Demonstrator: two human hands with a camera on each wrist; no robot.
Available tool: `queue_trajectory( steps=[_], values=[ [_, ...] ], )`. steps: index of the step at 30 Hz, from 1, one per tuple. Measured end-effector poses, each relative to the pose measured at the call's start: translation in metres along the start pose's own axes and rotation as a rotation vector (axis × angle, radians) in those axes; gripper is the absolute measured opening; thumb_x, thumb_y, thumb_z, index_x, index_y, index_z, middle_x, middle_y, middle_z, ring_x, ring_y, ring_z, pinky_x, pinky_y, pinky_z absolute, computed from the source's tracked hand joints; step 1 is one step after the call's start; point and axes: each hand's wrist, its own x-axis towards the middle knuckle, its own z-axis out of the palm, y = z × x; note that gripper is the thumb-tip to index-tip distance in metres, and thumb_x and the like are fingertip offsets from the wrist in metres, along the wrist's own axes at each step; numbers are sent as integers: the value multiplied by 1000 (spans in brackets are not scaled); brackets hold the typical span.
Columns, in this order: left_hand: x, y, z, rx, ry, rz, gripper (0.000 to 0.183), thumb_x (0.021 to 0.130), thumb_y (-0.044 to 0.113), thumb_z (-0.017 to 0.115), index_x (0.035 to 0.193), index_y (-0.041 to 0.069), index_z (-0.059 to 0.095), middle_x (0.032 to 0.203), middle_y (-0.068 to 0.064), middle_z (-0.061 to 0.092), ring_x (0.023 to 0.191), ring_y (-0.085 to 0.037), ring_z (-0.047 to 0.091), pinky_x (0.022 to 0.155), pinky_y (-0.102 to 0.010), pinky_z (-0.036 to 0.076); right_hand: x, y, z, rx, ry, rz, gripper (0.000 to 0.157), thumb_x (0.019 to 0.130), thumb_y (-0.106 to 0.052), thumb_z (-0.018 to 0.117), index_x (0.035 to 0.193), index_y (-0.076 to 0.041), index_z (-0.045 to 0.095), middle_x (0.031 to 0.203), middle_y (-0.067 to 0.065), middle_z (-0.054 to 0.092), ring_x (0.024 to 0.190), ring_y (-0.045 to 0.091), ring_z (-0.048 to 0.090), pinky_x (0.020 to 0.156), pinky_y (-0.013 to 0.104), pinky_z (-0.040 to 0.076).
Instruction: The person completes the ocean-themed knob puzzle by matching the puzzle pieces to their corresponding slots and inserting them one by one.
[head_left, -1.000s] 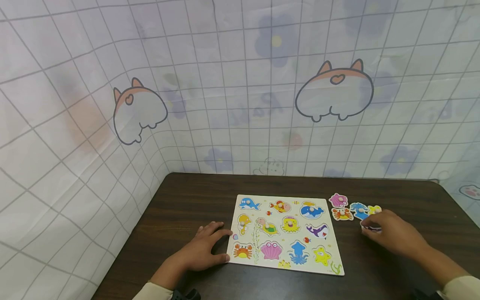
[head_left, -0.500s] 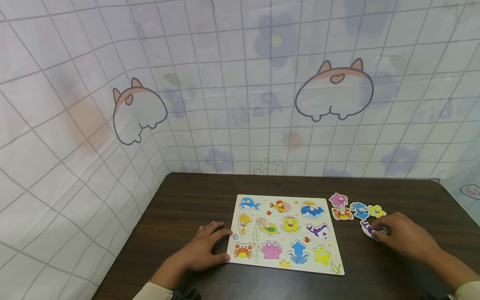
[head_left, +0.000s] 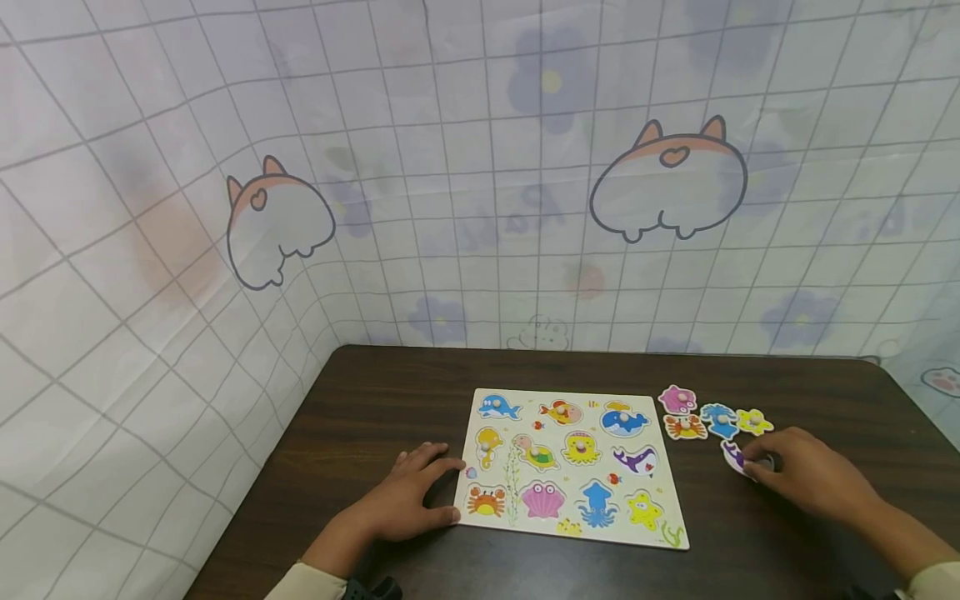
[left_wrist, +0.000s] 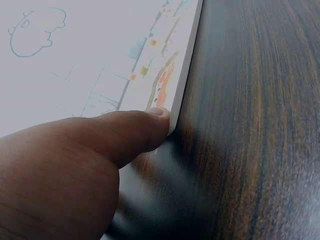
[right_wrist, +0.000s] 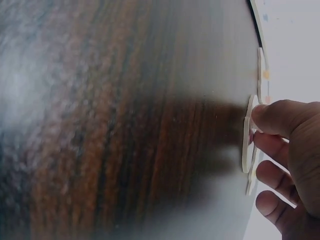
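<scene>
My right hand (head_left: 813, 475) is at the table's right side, pinching a purple-and-white whale puzzle piece (head_left: 732, 457) between thumb and forefinger. In the right wrist view this piece (right_wrist: 247, 137) shows edge-on, low over the dark wood, while the other fingers curl loosely behind. A pale puzzle board (head_left: 630, 537) with sea animals lies at the centre. Spread over its left edge, my left hand (head_left: 408, 500) touches the board with fingertips and thumb. The left wrist view shows the thumb (left_wrist: 135, 127) pressing the board's corner, near the orange crab picture (head_left: 486, 502).
Beyond the right hand lie a pink fish piece (head_left: 678, 401), a crab piece (head_left: 685, 427), a blue squid piece (head_left: 722, 422) and a yellow starfish piece (head_left: 754, 422). Several knobbed pieces sit in the board's upper rows. A patterned curtain (head_left: 480, 275) hangs behind the table (head_left: 390, 383).
The right hand has shifted slightly right and towards me with the whale piece, uncovering the starfish piece; over the last half second it barely moves. The left hand and board stay put.
</scene>
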Motion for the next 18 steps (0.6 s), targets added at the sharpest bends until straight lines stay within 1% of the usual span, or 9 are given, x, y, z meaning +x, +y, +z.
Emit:
queue_trajectory(
  steps=[5, 11, 14, 18],
  values=[
    [0, -1, 0, 9, -1, 5, 64, 93, 50, 73, 149, 27, 51, 162, -11, 31, 152, -40, 20, 120, -66, 10, 2, -3, -1, 1, -15, -2, 8, 85, -16, 83, 87, -19, 76, 91, -4, 69, 85, 20, 59, 75, 51, 54],
    [1, -1, -1, 22, -2, 4, 64, 93, 50, 73, 149, 28, 51, 162, -12, 31, 152, -40, 20, 120, -66, 10, 1, -10, -2, -2, 5, -7, 9, 85, -16, 83, 88, -22, 75, 91, -5, 66, 86, 20, 58, 73, 49, 54],
    [1, 0, -1, 18, -2, 9, 64, 93, 50, 73, 149, 27, 51, 162, -12, 31, 152, -39, 20, 119, -66, 10, 1, -14, -2, -3, 27, -28, 12, 85, -16, 83, 87, -25, 74, 91, -7, 65, 85, 18, 57, 71, 45, 53],
    [1, -1, 0, 16, -1, 12, 64, 93, 50, 73, 149, 28, 51, 162, -12, 31, 152, -38, 21, 119, -66, 10, 3, -17, -2, 0, 44, -57, 16, 84, -16, 84, 85, -27, 72, 91, -9, 64, 85, 16, 56, 70, 44, 52]
  ],
)
